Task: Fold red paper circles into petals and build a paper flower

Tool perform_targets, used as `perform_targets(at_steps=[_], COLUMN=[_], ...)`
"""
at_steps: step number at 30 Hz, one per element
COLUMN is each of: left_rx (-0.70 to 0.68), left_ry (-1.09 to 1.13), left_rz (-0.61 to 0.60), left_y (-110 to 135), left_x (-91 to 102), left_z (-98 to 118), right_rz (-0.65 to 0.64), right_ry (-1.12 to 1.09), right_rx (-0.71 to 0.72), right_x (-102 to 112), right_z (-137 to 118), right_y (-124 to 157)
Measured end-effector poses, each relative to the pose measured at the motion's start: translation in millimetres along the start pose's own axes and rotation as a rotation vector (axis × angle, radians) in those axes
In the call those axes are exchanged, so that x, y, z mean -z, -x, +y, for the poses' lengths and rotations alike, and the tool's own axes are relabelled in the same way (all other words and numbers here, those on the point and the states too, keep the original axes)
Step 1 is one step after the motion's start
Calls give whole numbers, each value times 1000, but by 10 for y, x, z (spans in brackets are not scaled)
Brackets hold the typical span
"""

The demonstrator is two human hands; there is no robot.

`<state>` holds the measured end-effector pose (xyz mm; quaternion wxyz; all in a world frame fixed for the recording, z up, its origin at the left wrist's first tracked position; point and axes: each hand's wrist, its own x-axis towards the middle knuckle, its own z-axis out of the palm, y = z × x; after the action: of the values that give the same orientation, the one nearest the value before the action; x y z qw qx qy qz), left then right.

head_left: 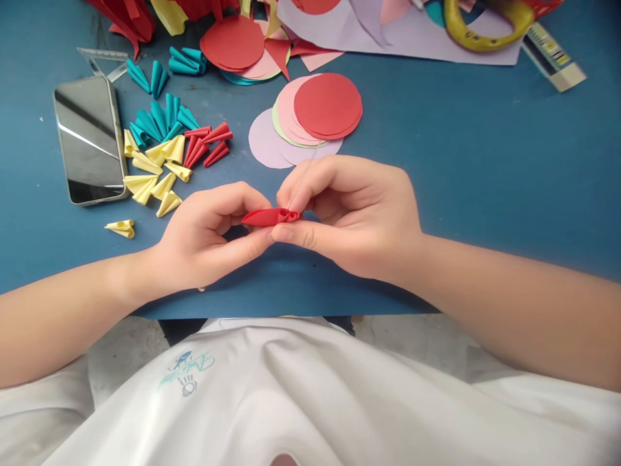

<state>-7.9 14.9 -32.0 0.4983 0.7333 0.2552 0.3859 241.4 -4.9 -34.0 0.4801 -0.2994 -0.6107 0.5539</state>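
Between my two hands is a piece of red paper, partly rolled, with small curled openings at its right end. My left hand pinches its left part between thumb and fingers. At the rolled end, my right hand grips the paper with its thumb in front and fingers behind. A thin pale strand rises from near my right fingertips; what it is I cannot tell. Just beyond my hands lies a fanned stack of paper circles, with a red circle on top and a lilac circle below.
Left of centre lie several rolled teal cones, yellow cones and red cones. A phone lies beside them, near a clear set square. Paper scraps, a yellow tape roll and a blade case line the back.
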Motion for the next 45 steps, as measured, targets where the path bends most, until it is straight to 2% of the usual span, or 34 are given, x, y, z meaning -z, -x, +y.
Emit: perform_targets(at_steps=[5, 10, 16, 19, 23, 29, 32, 35, 37, 40, 45], left_rx=[15, 49, 74, 100, 51, 296, 347, 320, 249, 174, 1], left_ry=[36, 0, -18, -9, -6, -137, -170, -183, -169, -185, -232], left_rz=[-5, 39, 66, 46, 111, 206, 237, 294, 316, 295, 240], left_y=[20, 19, 21, 24, 4, -31, -22, 6, 23, 31, 20], left_x=[-9, -23, -28, -16, -25, -43, -48, -44, -37, -28, -12], left_z=[17, 35, 30, 71, 156, 302, 313, 223, 138, 56, 54], right_rz=[75, 168, 172, 267, 331, 386, 431, 454, 427, 266, 80], right_ry=[28, 200, 205, 203, 213, 185, 158, 99, 50, -13, -71], right_rx=[18, 66, 330, 281, 232, 205, 225, 227, 250, 273, 10], right_x=[-39, -60, -61, -83, -96, -107, -116, -126, -131, -123, -73], right_z=[-20, -13, 2, 13, -51, -296, -339, -248, -141, -19, -2], right_y=[30, 86, 75, 75, 127, 134, 77, 27, 7, -2, 12])
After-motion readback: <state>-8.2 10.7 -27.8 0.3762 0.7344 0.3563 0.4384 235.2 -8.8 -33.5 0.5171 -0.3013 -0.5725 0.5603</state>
